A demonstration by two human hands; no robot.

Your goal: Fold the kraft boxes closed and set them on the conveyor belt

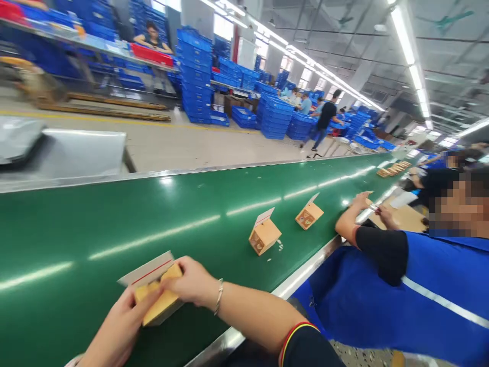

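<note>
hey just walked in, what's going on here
Someone's left hand and right hand are both holding a small tan cardboard box with a raised white, red-lined flap over a long green conveyor belt. Two similar tan boxes with raised flaps stand on the belt ahead. To the right, a co-worker in a blue vest has both hands at the belt's edge, on something too blurred to name. Farther along lies a row of tan pieces.
</note>
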